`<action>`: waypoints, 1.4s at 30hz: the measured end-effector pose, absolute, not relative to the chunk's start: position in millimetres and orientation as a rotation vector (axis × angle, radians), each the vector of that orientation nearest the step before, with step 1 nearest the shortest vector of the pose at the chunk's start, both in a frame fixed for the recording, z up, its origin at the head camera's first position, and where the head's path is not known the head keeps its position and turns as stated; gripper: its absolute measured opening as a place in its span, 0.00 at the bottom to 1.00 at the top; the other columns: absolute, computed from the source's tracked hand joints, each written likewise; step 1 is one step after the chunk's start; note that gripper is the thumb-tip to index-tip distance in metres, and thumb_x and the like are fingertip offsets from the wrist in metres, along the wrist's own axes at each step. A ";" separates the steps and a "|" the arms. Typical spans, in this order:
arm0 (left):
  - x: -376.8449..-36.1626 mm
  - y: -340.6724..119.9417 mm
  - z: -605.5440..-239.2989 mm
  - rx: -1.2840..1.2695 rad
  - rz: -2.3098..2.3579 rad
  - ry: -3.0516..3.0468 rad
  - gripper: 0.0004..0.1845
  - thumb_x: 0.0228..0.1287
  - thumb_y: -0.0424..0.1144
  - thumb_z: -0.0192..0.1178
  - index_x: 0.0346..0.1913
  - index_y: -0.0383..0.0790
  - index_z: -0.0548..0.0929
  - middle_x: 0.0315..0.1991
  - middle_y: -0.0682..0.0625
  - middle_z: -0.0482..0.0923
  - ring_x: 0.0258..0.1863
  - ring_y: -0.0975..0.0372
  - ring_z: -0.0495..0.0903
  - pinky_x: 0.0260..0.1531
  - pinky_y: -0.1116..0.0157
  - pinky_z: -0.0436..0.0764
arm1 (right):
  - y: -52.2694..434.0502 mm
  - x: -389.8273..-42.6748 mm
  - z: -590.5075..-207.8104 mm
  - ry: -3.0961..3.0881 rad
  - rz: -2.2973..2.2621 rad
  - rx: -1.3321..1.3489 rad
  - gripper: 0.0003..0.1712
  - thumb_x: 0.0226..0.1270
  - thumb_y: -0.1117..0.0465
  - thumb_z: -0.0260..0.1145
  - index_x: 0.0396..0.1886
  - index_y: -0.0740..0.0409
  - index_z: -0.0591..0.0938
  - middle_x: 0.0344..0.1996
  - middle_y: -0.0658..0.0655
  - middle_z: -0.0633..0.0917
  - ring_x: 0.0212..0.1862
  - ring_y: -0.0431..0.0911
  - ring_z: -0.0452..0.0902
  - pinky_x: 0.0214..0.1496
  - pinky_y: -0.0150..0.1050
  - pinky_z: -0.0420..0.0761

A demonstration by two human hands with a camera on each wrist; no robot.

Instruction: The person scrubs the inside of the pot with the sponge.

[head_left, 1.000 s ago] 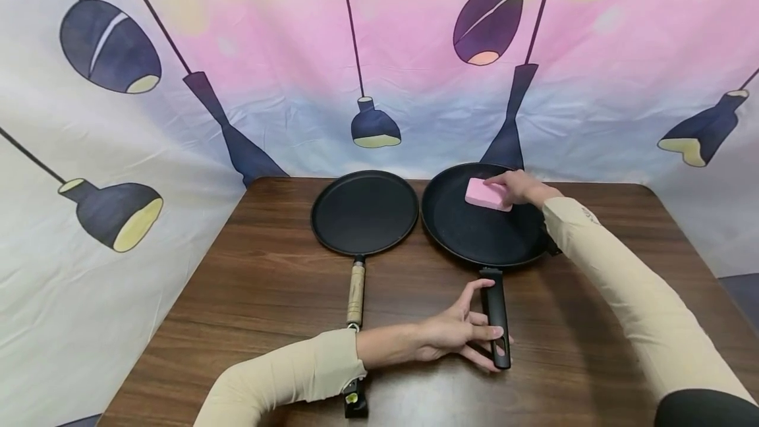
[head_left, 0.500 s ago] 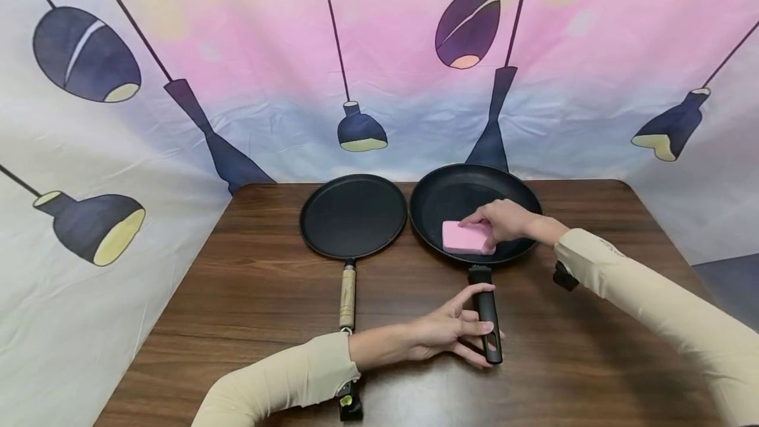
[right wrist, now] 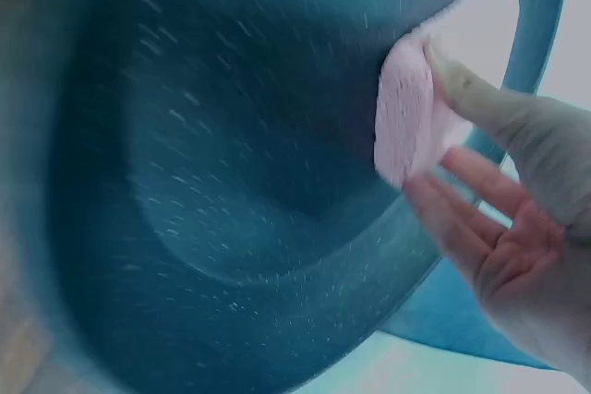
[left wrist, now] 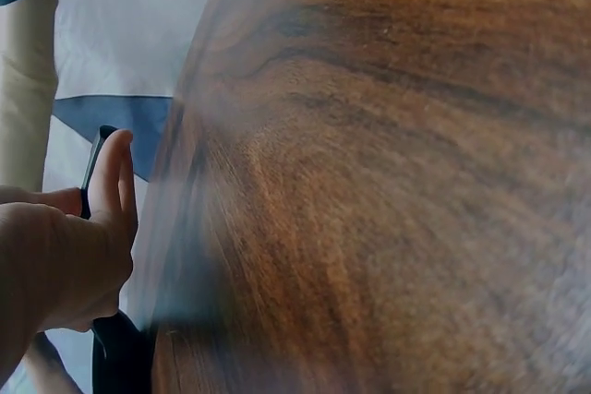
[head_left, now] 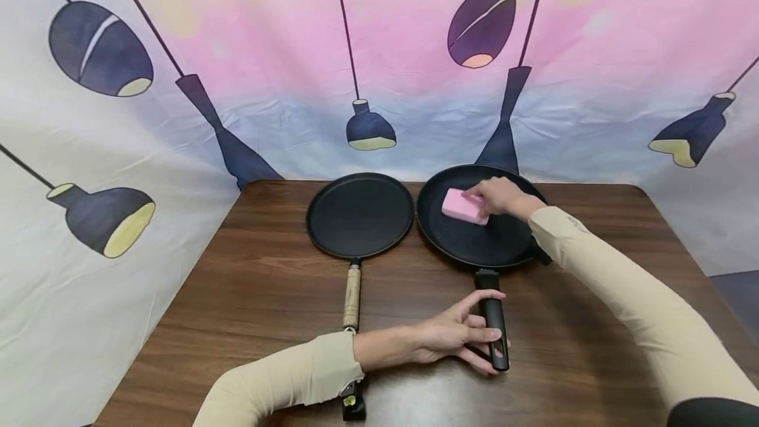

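Note:
A black frying pan [head_left: 483,242] sits at the right on the wooden table [head_left: 267,295]. My right hand [head_left: 497,195] grips a pink sponge [head_left: 461,207] and presses it on the pan's far inner surface. The right wrist view shows the pink sponge [right wrist: 406,122] held against the speckled pan [right wrist: 231,163] by my right hand [right wrist: 512,219]. My left hand [head_left: 474,329] pinches the pan's black handle [head_left: 494,321], thumb on one side and fingers on the other. In the left wrist view the thumb of my left hand [left wrist: 78,246] lies along the black handle [left wrist: 118,357].
A flat black griddle pan [head_left: 360,215] with a wooden handle [head_left: 352,295] lies just left of the frying pan, rims almost touching. A printed cloth backdrop [head_left: 379,51] hangs behind and beside the table. The table's edges are close on the left and right.
My right hand swept the sponge from the pan's far right to its near side, then back to the far left part. My left hand stayed on the handle.

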State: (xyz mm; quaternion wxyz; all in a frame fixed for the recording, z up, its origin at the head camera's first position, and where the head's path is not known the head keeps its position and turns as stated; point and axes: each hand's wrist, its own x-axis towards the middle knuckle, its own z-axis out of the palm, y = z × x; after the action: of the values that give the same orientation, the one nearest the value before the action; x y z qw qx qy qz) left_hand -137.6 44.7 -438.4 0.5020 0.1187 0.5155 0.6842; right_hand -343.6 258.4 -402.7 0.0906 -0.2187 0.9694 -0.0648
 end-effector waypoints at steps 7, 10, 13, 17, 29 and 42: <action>-139.2 47.1 -436.0 0.296 1.649 1.261 0.33 0.77 0.27 0.52 0.77 0.59 0.61 0.48 0.43 0.78 0.44 0.52 0.85 0.54 0.41 0.83 | 259.4 -365.5 -397.5 2.868 -0.132 -0.417 0.37 0.64 0.63 0.73 0.73 0.58 0.74 0.66 0.74 0.76 0.60 0.66 0.76 0.56 0.55 0.78; -141.8 47.1 -436.0 0.301 1.647 1.277 0.33 0.78 0.27 0.51 0.77 0.59 0.61 0.48 0.43 0.78 0.45 0.50 0.85 0.54 0.40 0.83 | 259.6 -363.7 -395.7 2.858 -0.103 -0.466 0.37 0.64 0.61 0.74 0.72 0.56 0.74 0.64 0.73 0.78 0.58 0.65 0.77 0.53 0.53 0.77; -144.0 47.0 -435.4 0.299 1.640 1.283 0.33 0.78 0.28 0.51 0.77 0.59 0.60 0.48 0.43 0.78 0.46 0.50 0.85 0.55 0.40 0.83 | 259.1 -356.5 -394.9 2.844 -0.092 -0.563 0.36 0.62 0.60 0.75 0.71 0.54 0.77 0.63 0.71 0.80 0.53 0.61 0.79 0.50 0.51 0.78; -145.5 45.5 -435.1 0.291 1.647 1.285 0.33 0.78 0.27 0.51 0.77 0.58 0.60 0.48 0.43 0.78 0.47 0.47 0.84 0.56 0.37 0.81 | 256.9 -337.4 -396.2 2.839 -0.138 -0.769 0.34 0.58 0.59 0.79 0.66 0.53 0.82 0.59 0.67 0.84 0.44 0.54 0.80 0.46 0.48 0.80; -146.6 43.7 -435.8 0.279 1.646 1.304 0.33 0.78 0.27 0.51 0.77 0.57 0.59 0.48 0.43 0.78 0.48 0.45 0.84 0.56 0.37 0.80 | 246.9 -287.7 -406.7 2.818 -0.270 -1.024 0.35 0.51 0.55 0.84 0.61 0.57 0.85 0.50 0.62 0.89 0.32 0.43 0.70 0.34 0.35 0.73; -137.3 47.6 -435.3 0.261 1.639 1.266 0.33 0.78 0.27 0.51 0.77 0.60 0.61 0.47 0.44 0.78 0.46 0.49 0.84 0.57 0.38 0.79 | 226.9 -320.3 -405.1 2.792 -0.233 -0.847 0.36 0.60 0.60 0.79 0.68 0.60 0.79 0.49 0.66 0.87 0.34 0.47 0.76 0.40 0.40 0.78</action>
State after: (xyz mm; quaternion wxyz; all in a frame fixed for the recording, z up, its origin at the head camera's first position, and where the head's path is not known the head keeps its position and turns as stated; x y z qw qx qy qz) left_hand -137.3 47.6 -435.3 0.5030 0.1079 0.5241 0.6788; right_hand -320.3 226.9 -405.1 0.1071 -0.2877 0.9484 -0.0793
